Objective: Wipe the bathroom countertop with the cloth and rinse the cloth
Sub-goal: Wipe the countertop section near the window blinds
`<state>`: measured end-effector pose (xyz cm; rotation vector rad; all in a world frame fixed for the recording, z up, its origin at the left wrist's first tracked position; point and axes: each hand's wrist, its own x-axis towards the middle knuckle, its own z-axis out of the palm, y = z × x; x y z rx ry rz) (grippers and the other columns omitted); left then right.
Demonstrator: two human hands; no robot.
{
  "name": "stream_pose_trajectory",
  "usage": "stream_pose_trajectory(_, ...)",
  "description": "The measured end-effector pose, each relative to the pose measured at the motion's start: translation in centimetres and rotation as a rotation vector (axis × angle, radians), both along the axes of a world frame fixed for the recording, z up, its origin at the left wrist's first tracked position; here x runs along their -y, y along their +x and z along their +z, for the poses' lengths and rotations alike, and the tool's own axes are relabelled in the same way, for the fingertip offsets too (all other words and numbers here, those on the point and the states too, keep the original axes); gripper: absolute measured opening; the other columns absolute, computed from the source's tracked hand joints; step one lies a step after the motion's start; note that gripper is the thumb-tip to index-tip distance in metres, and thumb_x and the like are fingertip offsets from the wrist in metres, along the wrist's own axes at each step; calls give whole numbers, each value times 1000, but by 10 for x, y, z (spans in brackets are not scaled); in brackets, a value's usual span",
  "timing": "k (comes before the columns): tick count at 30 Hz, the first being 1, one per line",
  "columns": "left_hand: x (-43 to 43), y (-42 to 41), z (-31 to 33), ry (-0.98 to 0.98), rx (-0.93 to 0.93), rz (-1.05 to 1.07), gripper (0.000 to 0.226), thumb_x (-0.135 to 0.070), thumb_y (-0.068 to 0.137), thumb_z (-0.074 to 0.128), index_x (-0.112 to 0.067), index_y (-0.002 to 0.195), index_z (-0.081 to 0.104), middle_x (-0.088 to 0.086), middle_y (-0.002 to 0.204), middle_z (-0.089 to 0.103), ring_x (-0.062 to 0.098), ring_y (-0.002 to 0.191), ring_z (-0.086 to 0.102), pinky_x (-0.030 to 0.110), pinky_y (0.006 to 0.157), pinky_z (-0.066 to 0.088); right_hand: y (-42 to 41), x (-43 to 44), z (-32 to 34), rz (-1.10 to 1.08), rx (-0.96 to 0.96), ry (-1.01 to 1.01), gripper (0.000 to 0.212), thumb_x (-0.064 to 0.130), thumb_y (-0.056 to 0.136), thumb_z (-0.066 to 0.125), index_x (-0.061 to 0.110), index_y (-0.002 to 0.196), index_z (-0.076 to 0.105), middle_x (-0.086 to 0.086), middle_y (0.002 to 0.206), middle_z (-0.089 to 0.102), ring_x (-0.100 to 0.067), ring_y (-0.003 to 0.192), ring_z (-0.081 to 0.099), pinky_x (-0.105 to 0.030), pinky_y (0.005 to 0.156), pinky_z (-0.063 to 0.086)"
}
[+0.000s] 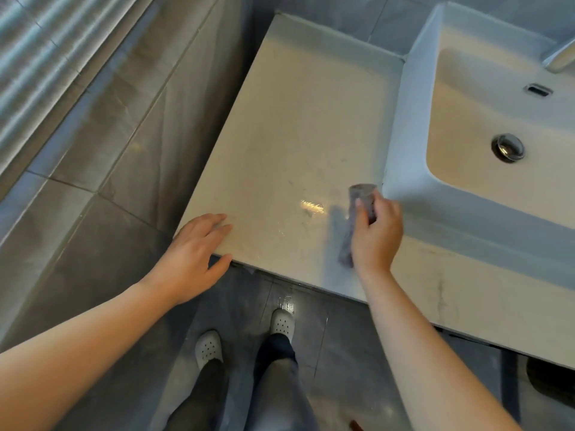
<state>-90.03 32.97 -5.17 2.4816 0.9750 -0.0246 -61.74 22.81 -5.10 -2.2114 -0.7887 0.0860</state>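
Grey cloth (357, 219) gripped in the right hand (378, 234), over the countertop (295, 135) just beside the white sink (404, 150). Left hand (193, 253), fingers spread, rests flat on the countertop's corner farthest from the sink.

Bathroom surroundings seen from above

A white vessel sink (404, 157) is set at the right, with a chrome drain plug (507, 148) in its basin, an overflow slot (538, 90) above it and part of a faucet (560, 59) at the edge. Grey floor tiles (93, 244) are laid below, where two white perforated clogs (208, 348) are seen.
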Motion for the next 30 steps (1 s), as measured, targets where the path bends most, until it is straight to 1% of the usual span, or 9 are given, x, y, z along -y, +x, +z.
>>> stream_pose_trajectory(3, 1, -3, -4, -14, -15, 44, 64, -48, 86, 37, -6, 132, 51, 12, 142, 44, 30, 131, 39, 43, 110, 32, 38, -15, -22, 35, 10, -227, 52, 23, 95, 50, 8, 143, 37, -14, 139, 44, -28, 127, 42, -36, 103, 35)
stream_pose_trajectory(6, 0, -6, -5, -28, -28, 71, 63, -47, 87, 37, -6, 131, 52, 13, 141, 45, 31, 130, 39, 52, 108, 35, 45, -16, -43, 31, 149, -352, 52, 26, 97, 45, 13, 145, 34, -10, 145, 41, -31, 131, 38, -49, 100, 35)
stream_pose_trajectory(11, -2, -15, -8, -23, -14, 133, 62, -46, 87, 36, -5, 131, 53, 14, 142, 43, 32, 132, 37, 55, 109, 31, 18, -32, -52, -29, 138, -242, 44, 22, 96, 46, 14, 140, 45, -8, 138, 51, -33, 121, 46, -45, 95, 35)
stream_pose_trajectory(15, -2, -29, -12, -17, -2, 238, 62, -45, 89, 39, -5, 134, 50, 14, 146, 39, 32, 135, 32, 41, 110, 24, -35, -50, -58, 235, 176, -129, 41, 23, 94, 44, 8, 132, 54, -9, 127, 61, -34, 102, 54, -42, 88, 44)
stream_pose_trajectory(18, 3, -40, -15, -67, -1, 339, 58, -31, 92, 54, -8, 144, 37, 8, 153, 27, 26, 139, 23, 33, 112, 20, -82, -50, -60, 398, 152, -114, 40, 24, 96, 48, 10, 133, 54, -5, 128, 61, -28, 102, 54, -30, 88, 41)
stream_pose_trajectory(24, 7, -58, -18, -207, -12, 332, 67, -34, 94, 50, -21, 151, 17, -13, 158, 5, 12, 143, 17, 25, 113, 18, -140, -25, -44, 658, 2, -45, 43, 29, 93, 48, 13, 133, 53, 1, 124, 64, -8, 104, 44, -11, 89, 39)
stream_pose_trajectory(26, 6, -60, -18, -217, -4, 320, 67, -34, 94, 50, -21, 151, 18, -13, 158, 4, 14, 143, 18, 26, 113, 19, -139, -15, -36, 648, -104, -4, 44, 31, 92, 45, 15, 132, 55, 0, 115, 67, -6, 103, 45, -7, 90, 37)
stream_pose_trajectory(28, 6, -59, -18, -223, 10, 329, 67, -33, 94, 51, -20, 151, 18, -13, 158, 4, 15, 142, 20, 26, 113, 21, -127, -11, -21, 549, -181, 50, 41, 32, 93, 48, 22, 133, 54, 5, 106, 67, -15, 99, 55, -17, 89, 44)
stream_pose_trajectory(30, 7, -56, -17, -231, 6, 350, 68, -34, 94, 50, -20, 151, 17, -15, 158, 2, 15, 142, 20, 31, 113, 28, -97, -11, -9, 394, -141, 128, 38, 17, 91, 57, 15, 129, 57, 13, 102, 62, -13, 94, 61, -14, 83, 45)
